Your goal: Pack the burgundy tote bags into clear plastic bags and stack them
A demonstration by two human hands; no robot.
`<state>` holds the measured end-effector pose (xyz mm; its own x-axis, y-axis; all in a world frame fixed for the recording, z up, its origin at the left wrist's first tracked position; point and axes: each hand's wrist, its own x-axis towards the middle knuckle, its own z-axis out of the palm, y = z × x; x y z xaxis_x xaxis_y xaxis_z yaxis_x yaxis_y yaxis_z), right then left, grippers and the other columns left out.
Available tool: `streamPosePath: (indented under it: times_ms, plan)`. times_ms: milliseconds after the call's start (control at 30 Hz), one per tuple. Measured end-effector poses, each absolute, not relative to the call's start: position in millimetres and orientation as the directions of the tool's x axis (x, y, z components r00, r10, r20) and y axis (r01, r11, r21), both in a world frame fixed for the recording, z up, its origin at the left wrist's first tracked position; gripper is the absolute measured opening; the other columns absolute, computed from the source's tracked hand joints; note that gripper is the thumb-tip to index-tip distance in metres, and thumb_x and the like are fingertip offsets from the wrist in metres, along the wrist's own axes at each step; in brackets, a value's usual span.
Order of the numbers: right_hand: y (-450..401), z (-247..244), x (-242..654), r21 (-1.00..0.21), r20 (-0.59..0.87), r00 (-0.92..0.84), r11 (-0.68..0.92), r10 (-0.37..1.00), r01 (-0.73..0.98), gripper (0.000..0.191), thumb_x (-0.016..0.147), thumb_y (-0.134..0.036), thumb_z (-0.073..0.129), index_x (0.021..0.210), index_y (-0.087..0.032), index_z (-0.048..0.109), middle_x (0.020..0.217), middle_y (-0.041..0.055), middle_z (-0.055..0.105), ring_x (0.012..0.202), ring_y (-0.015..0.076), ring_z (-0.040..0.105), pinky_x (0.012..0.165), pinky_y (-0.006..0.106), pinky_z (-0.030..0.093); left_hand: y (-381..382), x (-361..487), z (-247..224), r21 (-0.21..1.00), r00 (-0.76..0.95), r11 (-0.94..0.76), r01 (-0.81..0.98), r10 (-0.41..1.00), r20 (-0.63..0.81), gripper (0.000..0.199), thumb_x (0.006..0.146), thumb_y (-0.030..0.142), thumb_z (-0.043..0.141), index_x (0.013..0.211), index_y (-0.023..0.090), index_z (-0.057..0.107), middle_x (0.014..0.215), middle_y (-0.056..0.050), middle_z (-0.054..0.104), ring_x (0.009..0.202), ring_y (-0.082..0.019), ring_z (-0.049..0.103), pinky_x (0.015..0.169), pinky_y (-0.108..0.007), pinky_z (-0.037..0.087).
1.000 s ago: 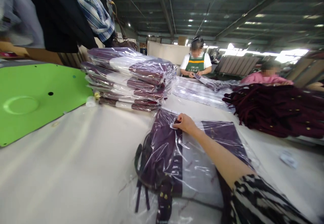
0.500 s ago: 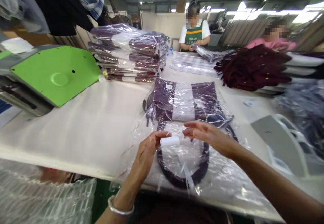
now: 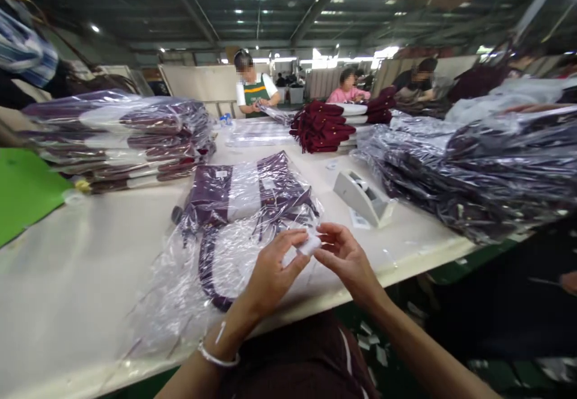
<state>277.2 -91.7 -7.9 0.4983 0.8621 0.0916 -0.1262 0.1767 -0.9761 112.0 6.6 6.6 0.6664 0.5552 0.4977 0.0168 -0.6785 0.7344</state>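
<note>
My left hand (image 3: 277,267) is closed around a small roll of white labels (image 3: 309,244), thumb below and fingers above. My right hand (image 3: 345,261) curls in from the other side, its thumb and forefinger at the roll's right end. Whether a single label is lifted there is too small to tell. Just beyond the hands lies a dark purple bag (image 3: 211,191) in a clear plastic bag (image 3: 175,285), with a white wrap around its middle and its strap looped toward me. A silver bracelet and a narrow white strip show on my left wrist.
Wrapped bags are stacked (image 3: 135,128) at the left beside a green panel (image 3: 27,188). A tape dispenser (image 3: 363,197) stands right of the bag. Dark red bags (image 3: 320,125) and a large plastic-wrapped pile (image 3: 473,164) lie farther right. Co-workers (image 3: 256,89) are behind the table (image 3: 90,255).
My view has swung to the right and up, showing more of the right-hand pile. My right hand has come in from apart to meet the label roll in my left hand.
</note>
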Motion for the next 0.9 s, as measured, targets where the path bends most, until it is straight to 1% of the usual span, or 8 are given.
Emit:
streamPosePath:
  times_ms: [200,333,433,567,633,733,800,900]
  plan:
    - [-103,-24,311,-0.981,0.196,0.481,0.176,0.855,0.086,0.029,0.075,-0.044,0.082,0.073,-0.019,0.069,0.095,0.0053,0.069,0.093,0.0211,0.064,0.091,0.035,0.049,14,175,18,0.881,0.689,-0.47,-0.052,0.621,0.373,0.025,0.092,0.028,0.06,0.113,0.02,0.071,0.116,-0.006,0.072,0.104,-0.02,0.067,0.093,-0.031,0.052]
    - [-100,-33,330,-0.981,0.127,0.566,0.189,0.814,-0.051,0.042,0.072,-0.042,0.085,0.102,-0.022,0.063,0.086,0.0013,0.069,0.081,0.0181,0.064,0.078,0.032,0.051,26,226,14,0.957,0.692,-0.288,-0.043,0.682,0.237,0.032,0.084,0.02,0.062,0.115,0.019,0.071,0.094,-0.003,0.073,0.076,-0.014,0.064,0.069,-0.024,0.051]
    - [-91,-34,342,-0.963,0.141,0.637,0.254,0.758,-0.088,0.053,0.071,-0.042,0.086,0.111,-0.022,0.057,0.08,-0.0012,0.067,0.075,0.0165,0.063,0.072,0.03,0.051,38,257,3,0.985,0.691,-0.149,-0.089,0.703,0.168,0.043,0.079,0.017,0.065,0.122,0.018,0.066,0.095,-0.003,0.071,0.073,-0.012,0.063,0.063,-0.021,0.049]
    - [-84,-32,364,-0.976,0.132,0.723,0.216,0.678,-0.024,0.056,0.069,-0.048,0.084,0.11,-0.021,0.057,0.074,-0.003,0.062,0.064,0.0154,0.06,0.062,0.03,0.051,61,295,-12,0.981,0.664,-0.193,-0.031,0.73,0.164,0.041,0.08,0.013,0.063,0.121,0.018,0.064,0.102,-0.004,0.07,0.079,-0.013,0.065,0.068,-0.021,0.05]
    - [-86,-33,383,-0.983,0.18,0.769,0.132,0.613,0.125,0.054,0.075,-0.052,0.078,0.113,-0.021,0.057,0.075,-0.0014,0.063,0.059,0.016,0.059,0.059,0.032,0.051,75,316,-20,0.951,0.655,-0.29,0.106,0.74,0.153,0.037,0.083,0.01,0.06,0.119,0.019,0.062,0.097,-0.003,0.069,0.076,-0.012,0.064,0.067,-0.021,0.049]
    - [-96,-40,424,-0.84,0.481,0.798,-0.069,0.364,0.538,0.053,0.081,-0.053,0.071,0.12,-0.02,0.06,0.099,0.0093,0.069,0.083,0.0239,0.065,0.077,0.041,0.054,94,347,-35,0.861,0.642,-0.394,0.321,0.759,0.108,0.033,0.084,0.007,0.061,0.114,0.02,0.059,0.089,0.0,0.067,0.075,-0.012,0.063,0.069,-0.021,0.047]
    - [-101,-48,453,-0.717,0.606,0.751,-0.23,0.261,0.658,0.066,0.078,-0.058,0.072,0.127,-0.017,0.059,0.121,0.0174,0.065,0.11,0.0318,0.061,0.092,0.048,0.051,102,363,-45,0.832,0.644,-0.395,0.391,0.763,0.06,0.031,0.084,0.007,0.062,0.111,0.02,0.056,0.085,0.0,0.066,0.072,-0.012,0.062,0.069,-0.022,0.046]
    - [-100,-62,485,-0.779,0.417,0.833,-0.33,0.364,0.534,0.086,0.07,-0.067,0.073,0.135,-0.013,0.053,0.124,0.0197,0.066,0.111,0.0337,0.063,0.091,0.047,0.052,106,378,-56,0.818,0.66,-0.357,0.451,0.75,-0.036,0.03,0.086,0.009,0.059,0.113,0.019,0.05,0.083,-0.003,0.068,0.062,-0.014,0.062,0.063,-0.025,0.047]
